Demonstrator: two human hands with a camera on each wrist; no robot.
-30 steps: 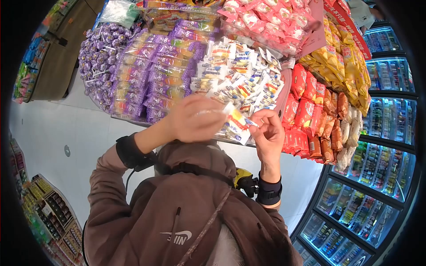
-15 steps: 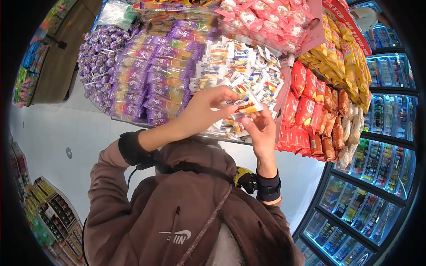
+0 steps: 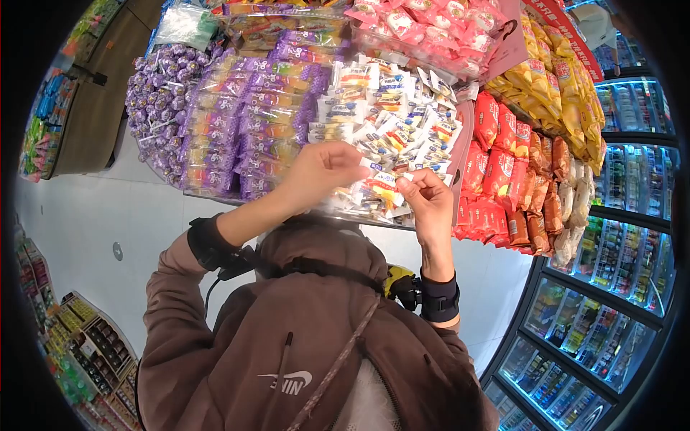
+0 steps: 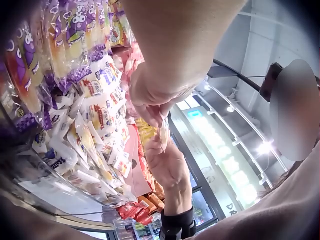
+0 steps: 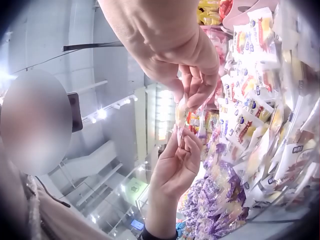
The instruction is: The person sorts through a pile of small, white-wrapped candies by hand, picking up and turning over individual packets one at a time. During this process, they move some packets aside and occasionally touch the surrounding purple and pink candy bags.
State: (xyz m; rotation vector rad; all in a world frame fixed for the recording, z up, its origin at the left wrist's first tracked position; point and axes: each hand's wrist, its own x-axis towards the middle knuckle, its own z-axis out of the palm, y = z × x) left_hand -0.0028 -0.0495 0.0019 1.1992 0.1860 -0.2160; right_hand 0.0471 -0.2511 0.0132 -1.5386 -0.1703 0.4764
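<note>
And here we are: both hands up over the near edge of the white packet heap [image 3: 392, 118], the left hand [image 3: 323, 172] pinching one end of a small packet [image 3: 382, 185], the right hand [image 3: 429, 197] pinching the other! The heap spreads over a pink-lined tabletop [image 3: 466, 136]. Left of it, purple jelly packs [image 3: 269, 122]; farther left, purple-wrapped lollipops [image 3: 162, 100]. Pink packets [image 3: 442, 29] rise behind the heap. To its right come red packets [image 3: 492, 176], then brown packets [image 3: 537, 183], with yellow bags [image 3: 553, 93] behind those. Well right of the heap, lit glass-fronted cabinets [image 3: 568, 309] glow; pale floor [image 3: 158, 223] stretches out on its near left, and ceiling lights [image 4: 265, 148] blaze high above it.
</note>
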